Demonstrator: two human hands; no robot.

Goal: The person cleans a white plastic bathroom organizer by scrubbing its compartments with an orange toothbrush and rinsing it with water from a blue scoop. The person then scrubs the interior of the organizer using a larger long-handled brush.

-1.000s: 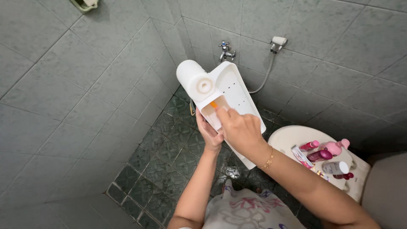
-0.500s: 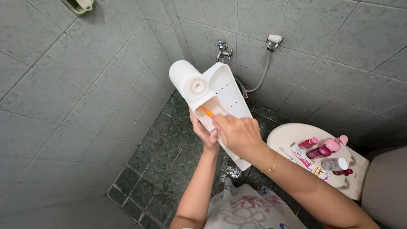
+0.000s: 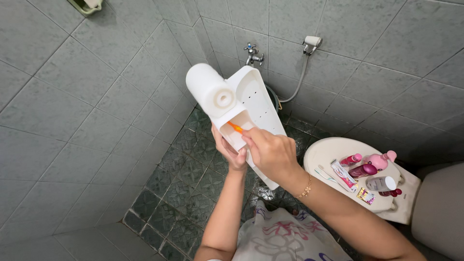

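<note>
Head view: the left hand (image 3: 231, 153) grips the white plastic wall rack (image 3: 246, 113) from below, fingers closed on its lower edge, held up before the tiled wall (image 3: 96, 96). The right hand (image 3: 270, 153) pinches an orange brush (image 3: 235, 127), its tip inside the rack's small compartment. Toiletry bottles (image 3: 367, 170) lie on the closed toilet lid (image 3: 328, 153).

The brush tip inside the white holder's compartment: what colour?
Orange brush tip, clearest in the head view.

A white plastic rack (image 3: 251, 96) with an orange brush (image 3: 235, 127) inside it. Grey-green tiled walls (image 3: 96, 96); darker green patterned floor tiles (image 3: 193, 183). A white toilet lid (image 3: 328, 154) carries pink and magenta bottles (image 3: 367, 166). A gold bracelet (image 3: 305, 188), and a white garment (image 3: 280, 239) with pink print.
</note>
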